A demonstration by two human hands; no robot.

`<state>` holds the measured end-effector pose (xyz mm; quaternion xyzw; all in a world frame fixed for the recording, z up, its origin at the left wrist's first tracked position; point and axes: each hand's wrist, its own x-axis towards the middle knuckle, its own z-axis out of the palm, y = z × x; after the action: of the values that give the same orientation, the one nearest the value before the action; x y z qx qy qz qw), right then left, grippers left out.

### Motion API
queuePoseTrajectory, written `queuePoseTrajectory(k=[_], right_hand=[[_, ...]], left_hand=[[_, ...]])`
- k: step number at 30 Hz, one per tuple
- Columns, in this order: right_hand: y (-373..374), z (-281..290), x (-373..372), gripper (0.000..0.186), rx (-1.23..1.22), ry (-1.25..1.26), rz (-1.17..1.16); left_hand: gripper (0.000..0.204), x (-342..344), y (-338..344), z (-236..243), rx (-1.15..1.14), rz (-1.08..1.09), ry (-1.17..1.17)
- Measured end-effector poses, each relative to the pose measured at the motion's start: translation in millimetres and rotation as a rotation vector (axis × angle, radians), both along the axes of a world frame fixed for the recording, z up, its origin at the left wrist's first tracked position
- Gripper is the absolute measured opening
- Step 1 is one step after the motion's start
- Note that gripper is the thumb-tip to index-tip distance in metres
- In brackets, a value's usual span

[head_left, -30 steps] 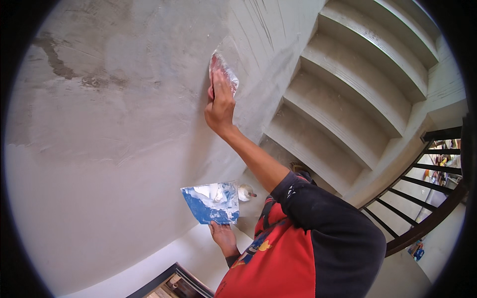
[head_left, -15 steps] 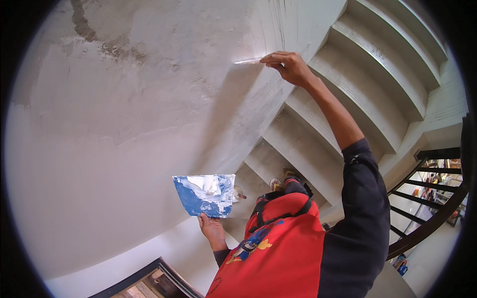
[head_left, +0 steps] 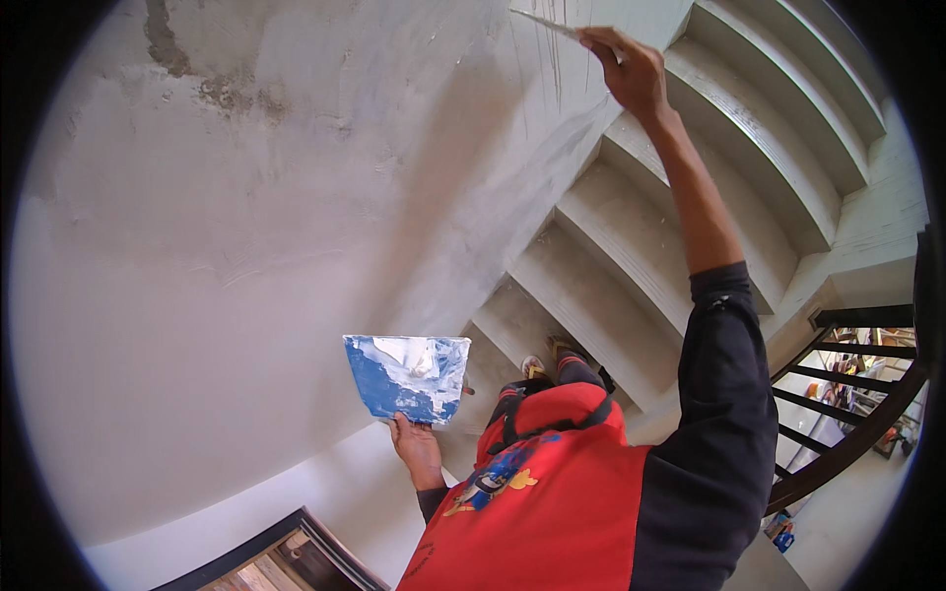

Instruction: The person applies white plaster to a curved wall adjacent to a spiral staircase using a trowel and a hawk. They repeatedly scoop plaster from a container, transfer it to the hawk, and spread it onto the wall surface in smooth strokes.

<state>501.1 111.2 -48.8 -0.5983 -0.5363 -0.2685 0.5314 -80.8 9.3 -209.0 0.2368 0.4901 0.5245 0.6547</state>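
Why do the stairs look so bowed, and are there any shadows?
Head view: the fisheye lens bends straight edges toward the rim, probably bowing the stairs; also in the head view, a soft shadow streaks the plastered wall, left of the raised right forearm.

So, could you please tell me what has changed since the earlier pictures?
The right hand has moved up and rightward in the view, its scraper now edge-on. Nothing was taken or let go: the left hand still holds the blue board with white paste.
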Motion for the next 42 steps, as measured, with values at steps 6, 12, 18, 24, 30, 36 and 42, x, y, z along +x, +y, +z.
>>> queuePoseTrajectory(k=[6, 12, 18, 24, 30, 36, 42], right_hand=[[1.2, -65.6, -60.0, 0.011, 0.121, 0.421, -0.001], [3.5, -111.4, -95.8, 0.018, -0.218, 0.068, 0.290], [40.3, -93.8, -37.4, 0.017, -0.041, -0.029, 0.216], [18.7, -34.6, 33.1, 0.010, 0.183, -0.045, -0.281], [-40.1, -54.2, -42.7, 0.010, -0.019, 0.334, 0.047], [-95.5, -42.4, -156.6, 0.011, -0.721, 0.349, 0.612], [-100.3, 9.6, -215.8, 0.011, -0.909, 0.078, 0.609]], left_hand=[[0.042, 5.4, 4.8, -5.5, 0.020, -0.005, -0.012], [0.041, 6.3, 0.2, -6.3, 0.034, 0.041, 0.032], [0.041, 7.4, -0.3, -8.6, 0.057, 0.027, 0.037], [0.045, 6.0, 0.9, -10.7, 0.030, 0.022, 0.021], [0.044, 2.0, 5.3, -10.3, 0.090, -0.007, 0.003], [0.036, 13.1, 24.0, 19.2, 0.146, -0.130, 0.121], [0.029, 36.7, 42.5, 45.6, 0.207, -0.287, 0.077]])
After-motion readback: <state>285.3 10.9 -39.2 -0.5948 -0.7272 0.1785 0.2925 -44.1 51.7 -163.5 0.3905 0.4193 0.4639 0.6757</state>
